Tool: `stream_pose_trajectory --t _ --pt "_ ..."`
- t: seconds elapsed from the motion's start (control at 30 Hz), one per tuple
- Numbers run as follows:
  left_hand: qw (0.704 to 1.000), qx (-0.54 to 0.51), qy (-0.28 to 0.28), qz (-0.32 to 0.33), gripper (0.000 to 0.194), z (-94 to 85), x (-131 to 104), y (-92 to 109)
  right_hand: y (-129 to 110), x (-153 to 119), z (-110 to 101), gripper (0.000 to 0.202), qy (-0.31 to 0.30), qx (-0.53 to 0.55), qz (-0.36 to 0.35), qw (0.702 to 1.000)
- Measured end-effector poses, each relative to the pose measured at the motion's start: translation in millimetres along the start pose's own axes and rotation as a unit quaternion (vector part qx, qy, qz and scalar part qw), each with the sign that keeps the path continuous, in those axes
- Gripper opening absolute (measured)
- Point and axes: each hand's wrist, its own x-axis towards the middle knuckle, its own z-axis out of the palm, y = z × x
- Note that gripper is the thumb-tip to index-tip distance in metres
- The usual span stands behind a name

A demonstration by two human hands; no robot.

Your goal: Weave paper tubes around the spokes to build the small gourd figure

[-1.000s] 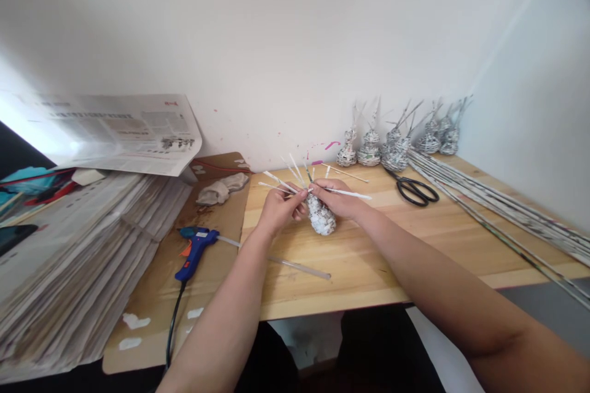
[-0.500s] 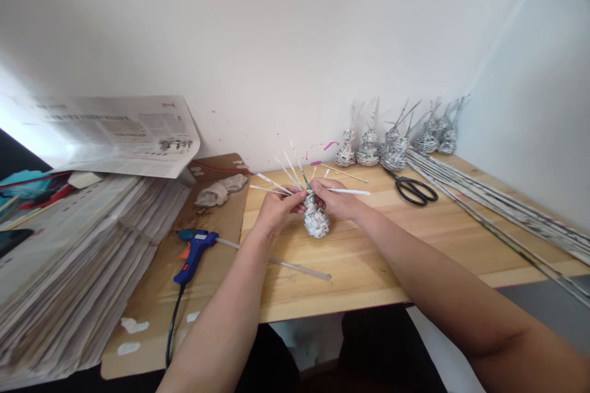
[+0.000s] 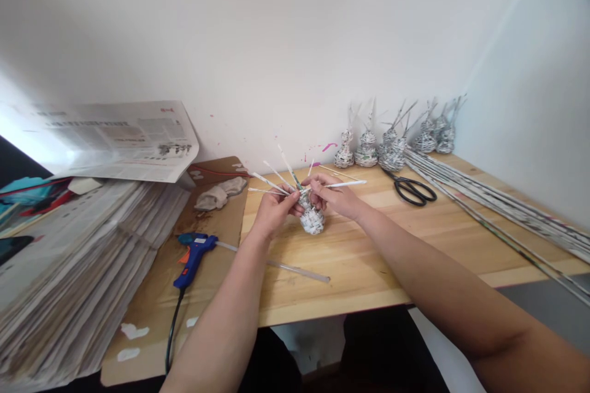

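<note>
Between my hands is a small woven gourd of rolled newspaper (image 3: 313, 221), its round base toward me and its neck partly hidden by fingers. Several thin paper rods (image 3: 287, 163) fan out from its top. My left hand (image 3: 281, 209) pinches the gourd's neck from the left, thumb on the weave. My right hand (image 3: 334, 195) is closed at the upper right of the neck, fingers bent around a paper strand. A white paper rod (image 3: 346, 183) sticks out to the right past this hand.
A blue glue gun (image 3: 196, 260) with a clear glue stick (image 3: 299, 270) lies left on cardboard (image 3: 152, 313). Stacked newspapers (image 3: 83, 270) stand beyond it. At back right are several woven gourds (image 3: 367, 150), black scissors (image 3: 415, 190) and long paper rods (image 3: 488, 206).
My right-hand fingers have shifted and lifted slightly at the neck. The rods fan at different angles, and the gourd sits slightly further left. My left hand keeps its pinch.
</note>
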Motion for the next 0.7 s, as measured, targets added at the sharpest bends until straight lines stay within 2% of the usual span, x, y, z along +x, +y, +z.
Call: stream_pose_trajectory --t 0.1,0.23,0.37,0.53,0.7 --pt "1.0 0.002 -0.003 0.024 0.042 0.1 -0.2 1.2 -6.6 -1.8 0.5 0.035 -0.003 -0.005 0.001 1.0" --pt "0.999 0.006 0.011 0.038 0.038 1.2 -1.3 3.1 -13.8 -4.0 2.6 0.039 -0.006 -0.013 -0.025 1.0" --pt "0.999 0.005 0.032 0.036 0.036 1.4 -1.3 4.0 -11.8 -3.0 3.4 0.038 0.051 -0.082 -0.091 0.991" --pt "0.998 0.015 0.051 0.032 0.034 0.2 0.0 3.9 -4.5 0.0 0.3 0.024 0.132 -0.209 -0.175 0.953" --pt "0.996 0.026 0.073 0.035 0.034 0.8 0.3 2.7 -3.2 0.6 -3.6 0.019 0.128 -0.293 -0.268 0.909"
